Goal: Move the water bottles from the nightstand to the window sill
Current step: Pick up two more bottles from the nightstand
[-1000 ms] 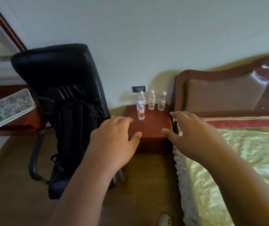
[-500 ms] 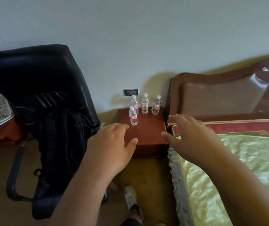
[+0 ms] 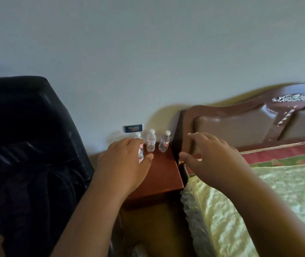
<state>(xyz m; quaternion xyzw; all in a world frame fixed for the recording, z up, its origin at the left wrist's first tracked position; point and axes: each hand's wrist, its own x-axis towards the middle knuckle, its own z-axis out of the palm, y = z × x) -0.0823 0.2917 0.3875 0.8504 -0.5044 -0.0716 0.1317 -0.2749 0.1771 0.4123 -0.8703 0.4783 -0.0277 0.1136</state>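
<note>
Several small clear water bottles with white caps stand on a reddish-brown nightstand (image 3: 163,175) against the wall. Two bottles are in full view at the back: one in the middle (image 3: 151,140) and one on the right (image 3: 164,141). My left hand (image 3: 123,164) reaches over the nightstand with spread fingers and covers most of the front bottle (image 3: 141,154) and the back left bottle (image 3: 138,135); whether it touches them is not visible. My right hand (image 3: 211,156) hovers open to the right of the nightstand, in front of the headboard, holding nothing.
A black office chair (image 3: 27,145) with dark fabric draped on it stands close to the nightstand's left side. The bed (image 3: 259,201) with a pale green cover and a brown padded headboard (image 3: 240,125) borders the right. A wall socket (image 3: 133,128) sits behind the bottles.
I have come closer to the nightstand. Both hands have advanced; the left now covers the front and back left bottles. The desk with the tray has left the view.
</note>
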